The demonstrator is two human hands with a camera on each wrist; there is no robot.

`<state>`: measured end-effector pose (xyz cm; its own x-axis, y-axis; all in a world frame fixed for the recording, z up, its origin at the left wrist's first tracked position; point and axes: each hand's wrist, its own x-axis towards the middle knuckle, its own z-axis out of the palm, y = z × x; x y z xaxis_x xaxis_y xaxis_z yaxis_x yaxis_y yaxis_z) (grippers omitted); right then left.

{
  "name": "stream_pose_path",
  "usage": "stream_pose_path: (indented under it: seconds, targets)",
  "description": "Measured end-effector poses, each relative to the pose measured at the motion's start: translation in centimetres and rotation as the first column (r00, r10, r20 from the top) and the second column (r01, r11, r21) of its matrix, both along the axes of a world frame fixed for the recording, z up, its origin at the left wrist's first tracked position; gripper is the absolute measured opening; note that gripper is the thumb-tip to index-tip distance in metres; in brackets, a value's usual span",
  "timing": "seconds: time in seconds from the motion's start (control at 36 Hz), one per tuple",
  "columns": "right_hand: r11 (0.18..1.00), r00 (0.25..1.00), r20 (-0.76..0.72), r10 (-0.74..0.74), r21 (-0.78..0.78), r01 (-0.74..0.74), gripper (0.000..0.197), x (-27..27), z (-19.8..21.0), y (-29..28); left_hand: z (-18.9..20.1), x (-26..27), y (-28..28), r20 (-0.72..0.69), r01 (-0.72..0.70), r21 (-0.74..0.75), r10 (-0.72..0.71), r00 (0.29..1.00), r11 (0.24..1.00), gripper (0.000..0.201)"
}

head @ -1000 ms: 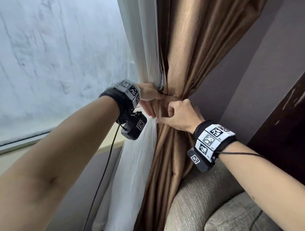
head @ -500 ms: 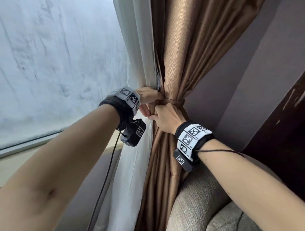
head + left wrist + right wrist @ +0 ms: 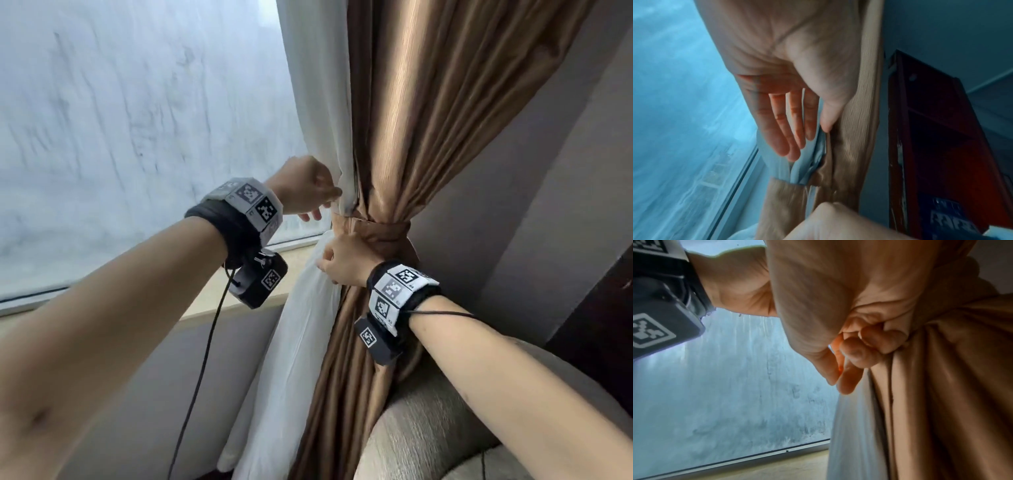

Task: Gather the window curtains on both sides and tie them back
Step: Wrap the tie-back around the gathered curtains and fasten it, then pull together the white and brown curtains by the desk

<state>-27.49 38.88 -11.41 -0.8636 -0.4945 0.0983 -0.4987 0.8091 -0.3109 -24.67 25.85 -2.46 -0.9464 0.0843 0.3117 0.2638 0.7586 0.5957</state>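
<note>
The band (image 3: 376, 228) sat around the brown curtain (image 3: 411, 120), whose long axis ran 12 to 6 o'clock. The right hand (image 3: 346, 265), clenched on its folds, lay at the band's 7 o'clock. The left hand (image 3: 305, 192), fingers straight, touched the white curtain (image 3: 322, 102) at 10 o'clock.

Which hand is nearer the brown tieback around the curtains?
Right. The right hand grips the brown curtain directly beneath the tieback, against it; the left hand is higher, touching the white curtain above it.
</note>
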Motion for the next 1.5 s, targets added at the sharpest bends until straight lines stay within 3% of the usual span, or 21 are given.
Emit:
stream_pose_path:
  seconds: [0.11, 0.36, 0.58, 0.69, 0.83, 1.03, 1.14, 1.28, 1.5]
  targets:
    - [0.994, 0.997, 0.020, 0.078, -0.079, -0.076, 0.036, 1.0, 0.0, -1.0, -1.6, 1.9, -0.1, 0.078, -0.049, -0.134, 0.060, 0.995, 0.990, 0.018]
    - [0.969, 0.978, 0.122, 0.167, -0.205, -0.140, 0.023, 4.6, 1.4, -4.3, -3.2, 8.1, -3.8, 0.169, -0.215, -0.094, 0.228, 0.959, 0.972, 0.017]
    - [0.906, 0.906, 0.141, 0.400, -0.210, -0.367, 0.025, 11.6, 2.7, -14.9, -4.7, 18.4, -12.9, 0.208, -0.411, -0.099, 0.422, 0.882, 0.906, 0.019]
    - [0.841, 0.835, 0.136, 0.533, -0.196, -0.505, 0.025, 17.0, 3.1, -22.1, -4.3, 25.1, -18.9, 0.216, -0.548, -0.078, 0.551, 0.806, 0.833, 0.018]
    - [0.734, 0.732, 0.109, 0.673, -0.225, -0.641, 0.024, 24.8, 4.1, -31.3, -4.3, 34.4, -26.2, 0.209, -0.705, -0.024, 0.693, 0.690, 0.709, 0.020]
    - [0.508, 0.560, 0.018, 0.828, -0.448, -0.736, 0.027, 39.7, 6.3, -45.0, -3.2, 49.7, -36.8, 0.109, -0.865, 0.249, 0.875, 0.472, 0.436, 0.020]
    - [0.393, 0.479, -0.008, 0.878, -0.559, -0.730, 0.026, 48.8, 6.6, -52.0, -2.9, 58.6, -42.2, 0.044, -0.888, 0.352, 0.943, 0.330, 0.295, 0.019]
    - [0.297, 0.328, 0.064, 0.943, -0.613, -0.733, 0.028, 59.6, 5.2, -60.1, -4.2, 68.9, -47.8, 0.057, -0.888, 0.449, 0.989, 0.140, 0.100, 0.025]
    - [0.189, 0.173, 0.090, 0.981, -0.653, -0.734, 0.028, 72.7, 3.1, -70.9, -5.8, 81.1, -55.7, 0.087, -0.769, 0.626, 0.992, -0.095, -0.129, 0.026]
